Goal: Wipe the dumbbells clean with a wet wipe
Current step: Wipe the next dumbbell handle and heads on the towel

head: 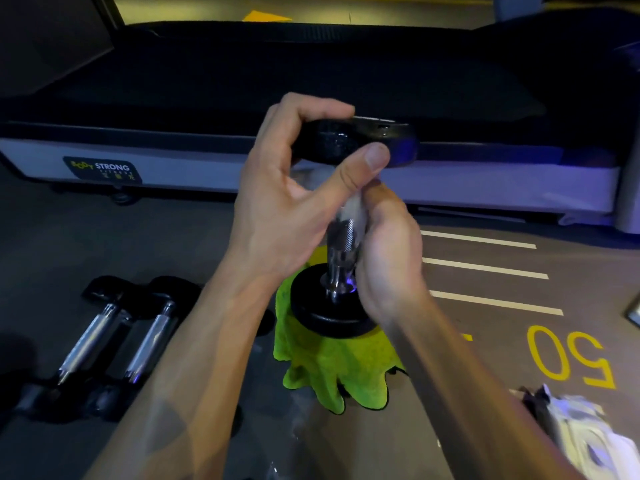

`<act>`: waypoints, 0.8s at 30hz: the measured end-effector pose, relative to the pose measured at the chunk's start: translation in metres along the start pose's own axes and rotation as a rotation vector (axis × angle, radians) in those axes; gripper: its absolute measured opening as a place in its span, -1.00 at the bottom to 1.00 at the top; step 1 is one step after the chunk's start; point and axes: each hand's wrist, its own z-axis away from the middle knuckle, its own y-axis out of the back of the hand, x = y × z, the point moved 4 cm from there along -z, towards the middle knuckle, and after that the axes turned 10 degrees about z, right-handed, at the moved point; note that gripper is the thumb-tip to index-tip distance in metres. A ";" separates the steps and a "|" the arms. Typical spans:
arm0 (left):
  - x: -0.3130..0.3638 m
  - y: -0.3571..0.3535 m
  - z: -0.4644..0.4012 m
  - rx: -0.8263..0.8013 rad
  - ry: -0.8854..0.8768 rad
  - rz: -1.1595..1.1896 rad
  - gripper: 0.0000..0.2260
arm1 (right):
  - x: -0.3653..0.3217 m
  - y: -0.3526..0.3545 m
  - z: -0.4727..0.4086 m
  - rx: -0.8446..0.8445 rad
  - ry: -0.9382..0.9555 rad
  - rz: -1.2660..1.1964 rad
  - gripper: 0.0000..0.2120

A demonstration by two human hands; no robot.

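I am looking down at a black-plated dumbbell with a knurled chrome handle (341, 237), which is standing upright with its lower plate resting on a crumpled lime-green microfibre cloth (329, 372) on the grey floor. The left hand (287, 202) is gripping the upper plate, its fingers curling over the rim and its thumb pressing against the plate's underside. The right hand (388, 251) is wrapping around the chrome handle, its fingers curled and pressed together around a thin white wet wipe (351, 206), which is showing as a pale strip between the thumb and the metal. I cannot tell how much of the handle the wipe is covering, since the hand is hiding most of it.

To the left, two more black dumbbells with chrome handles (114, 341) are lying side by side on the floor, well apart from the cloth. A dark treadmill with a pale side rail (207, 168) is sitting beyond the hands, bearing a "BODY STRONG" label. White stripes and a yellow painted number (571, 358) are marking the floor on the right. A crumpled white packet (581, 431) is lying at the lower right; its detail is blurred.
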 end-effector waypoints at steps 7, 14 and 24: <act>-0.002 0.004 0.000 0.032 0.007 -0.034 -0.71 | -0.003 0.014 0.016 -0.156 0.255 0.649 -0.84; 0.003 -0.003 0.006 -0.027 -0.020 -0.038 -0.70 | 0.030 0.057 0.042 -0.431 0.127 0.714 -0.75; 0.003 -0.016 0.002 0.005 -0.002 -0.056 -0.69 | 0.023 0.059 0.034 -0.167 0.034 0.583 -0.74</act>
